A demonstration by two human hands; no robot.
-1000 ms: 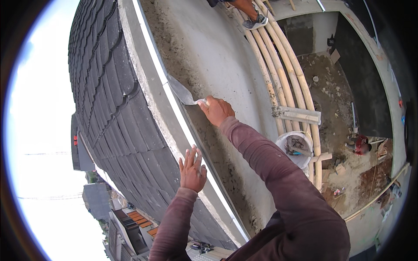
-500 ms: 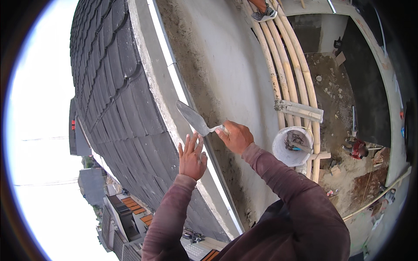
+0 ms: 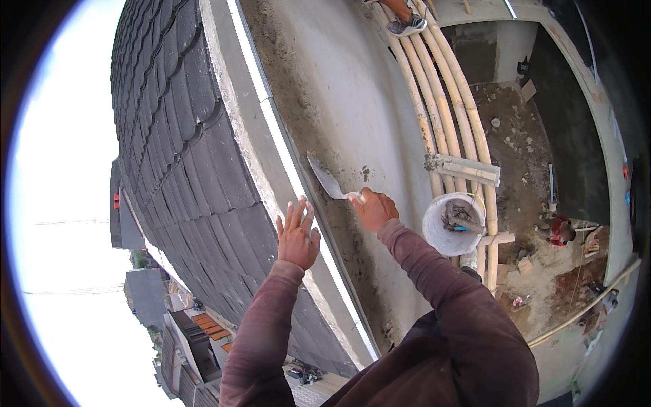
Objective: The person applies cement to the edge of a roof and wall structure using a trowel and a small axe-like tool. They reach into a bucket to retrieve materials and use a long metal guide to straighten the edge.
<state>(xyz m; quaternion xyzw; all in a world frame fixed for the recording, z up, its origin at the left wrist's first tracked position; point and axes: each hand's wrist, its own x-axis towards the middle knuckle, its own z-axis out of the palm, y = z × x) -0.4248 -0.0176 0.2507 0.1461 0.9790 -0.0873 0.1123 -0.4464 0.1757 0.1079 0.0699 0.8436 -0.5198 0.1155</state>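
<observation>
My right hand (image 3: 375, 209) is closed round the handle of a pointing trowel (image 3: 328, 180). The grey blade reaches up and left over the rough mortar band along the wall (image 3: 366, 108), and some dark crumbs of mortar show just right of it. On the wall's top edge, beside the long white metal strip (image 3: 274, 125), rests my left hand (image 3: 298, 237). Its fingers are spread and hold nothing. A white bucket (image 3: 434, 230) stands right of my right forearm, with tools and grey mortar in it.
Dark roof tiles (image 3: 183, 163) slope away on the left. Bamboo poles (image 3: 451, 122) form a scaffold on the right, bearing a mortar-smeared board (image 3: 468, 169). Another person's shoe (image 3: 407, 27) stands on the poles at the top. Far below, a person in red (image 3: 560, 230) is on the ground.
The trowel has moved off the white strip, right and onto the wall's mortar band. My right hand shifted slightly right; my left hand stays by the edge. Fresh crumbs show near the blade.
</observation>
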